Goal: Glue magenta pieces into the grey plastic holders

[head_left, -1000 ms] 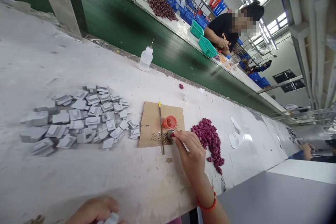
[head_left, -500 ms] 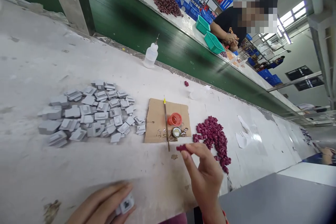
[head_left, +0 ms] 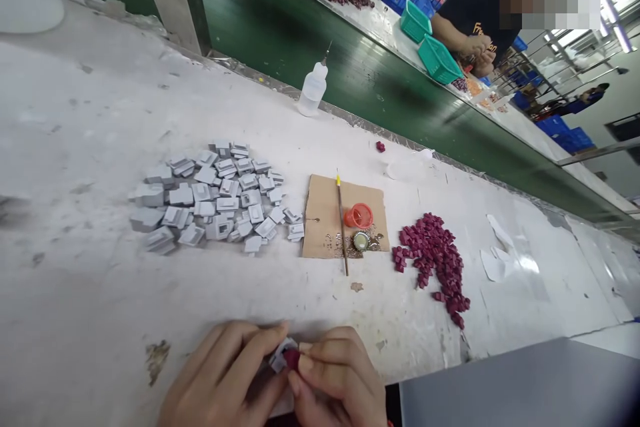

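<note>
The left hand (head_left: 225, 377) and right hand (head_left: 335, 380) are meeting at the table's near edge, fingertips pinching a small grey piece (head_left: 280, 355) and a dark red piece (head_left: 292, 356) between them. Beyond the fingers, a cardboard sheet (head_left: 320, 213) is carrying a thin stick (head_left: 342, 227) and an orange cap (head_left: 358, 215). Grey parts (head_left: 215, 203) are lying heaped to the left, red parts (head_left: 435, 260) to the right.

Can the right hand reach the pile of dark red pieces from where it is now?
Probably yes, once it lets go. The right hand now pinches a dark red piece against the grey part held by the left hand. The dark red pile lies ahead to its right, with bare table between.
</note>
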Motion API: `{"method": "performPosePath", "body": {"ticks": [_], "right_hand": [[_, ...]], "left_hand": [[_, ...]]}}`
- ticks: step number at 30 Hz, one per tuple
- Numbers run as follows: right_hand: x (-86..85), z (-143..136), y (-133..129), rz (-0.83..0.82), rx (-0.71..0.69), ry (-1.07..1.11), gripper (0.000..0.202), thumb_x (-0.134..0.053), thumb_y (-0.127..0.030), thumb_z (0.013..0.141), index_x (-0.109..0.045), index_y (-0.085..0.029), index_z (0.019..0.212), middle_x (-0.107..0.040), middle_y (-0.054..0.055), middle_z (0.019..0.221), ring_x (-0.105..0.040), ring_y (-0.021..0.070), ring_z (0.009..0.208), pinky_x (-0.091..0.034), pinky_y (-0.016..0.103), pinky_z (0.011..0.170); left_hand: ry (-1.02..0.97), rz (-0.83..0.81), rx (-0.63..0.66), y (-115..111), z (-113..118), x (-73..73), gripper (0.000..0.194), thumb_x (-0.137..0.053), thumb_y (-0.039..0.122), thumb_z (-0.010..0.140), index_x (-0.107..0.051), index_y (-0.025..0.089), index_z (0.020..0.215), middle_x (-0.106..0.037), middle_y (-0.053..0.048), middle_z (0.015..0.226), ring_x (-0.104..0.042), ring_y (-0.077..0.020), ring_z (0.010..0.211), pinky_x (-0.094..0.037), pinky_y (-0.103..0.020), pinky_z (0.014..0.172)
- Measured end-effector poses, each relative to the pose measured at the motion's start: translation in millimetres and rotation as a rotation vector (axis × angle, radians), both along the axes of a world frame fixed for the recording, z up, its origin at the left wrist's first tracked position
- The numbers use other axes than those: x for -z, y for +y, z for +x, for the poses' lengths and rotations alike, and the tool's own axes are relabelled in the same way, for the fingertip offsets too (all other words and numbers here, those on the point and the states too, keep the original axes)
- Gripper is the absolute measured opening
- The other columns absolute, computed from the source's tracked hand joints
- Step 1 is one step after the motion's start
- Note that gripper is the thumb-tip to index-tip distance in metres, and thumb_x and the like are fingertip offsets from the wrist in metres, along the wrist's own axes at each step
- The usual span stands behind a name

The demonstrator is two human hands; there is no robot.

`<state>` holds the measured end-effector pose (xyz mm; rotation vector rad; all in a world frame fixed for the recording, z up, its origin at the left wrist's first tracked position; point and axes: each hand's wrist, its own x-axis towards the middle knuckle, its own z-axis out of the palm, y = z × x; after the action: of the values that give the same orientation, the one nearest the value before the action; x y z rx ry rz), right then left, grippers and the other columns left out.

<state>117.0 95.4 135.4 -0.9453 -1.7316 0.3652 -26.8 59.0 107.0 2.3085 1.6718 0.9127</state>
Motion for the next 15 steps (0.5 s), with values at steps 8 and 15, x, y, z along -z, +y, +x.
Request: {"method": "performPosePath", "body": {"ticks": [8, 15], "right_hand": [[3.5, 2, -3, -0.078, -0.049, -0.047, 0.017, -0.062, -0.009, 0.084, -0.066, -0.016, 0.099, -0.067, 0.003, 0.070, -0.062, 0.0127, 0.058, -0.053, 0.024, 0.047], [-0.5, 8, -11, -0.186, -0.192, -0.171, 0.024, -0.063, -0.008, 0.085, -0.064, -0.019, 0.107, -0.068, 0.004, 0.081, -0.062, 0.0143, 0.070, -0.057, 0.026, 0.061]], "left_hand": [[0.056, -0.021, 0.040, -2, -3, -0.8, 0.022, -0.052, 0.034, 0.089, -0.067, 0.028, 0.104, -0.063, 0.002, 0.088, -0.057, -0.0099, 0.081, -0.044, -0.024, 0.077], [0.058, 0.019, 0.047, 0, -4, -1.4, 0.019, -0.052, 0.031, 0.088, -0.067, 0.029, 0.098, -0.065, 0.002, 0.088, -0.062, -0.0111, 0.079, -0.049, -0.025, 0.073]]}}
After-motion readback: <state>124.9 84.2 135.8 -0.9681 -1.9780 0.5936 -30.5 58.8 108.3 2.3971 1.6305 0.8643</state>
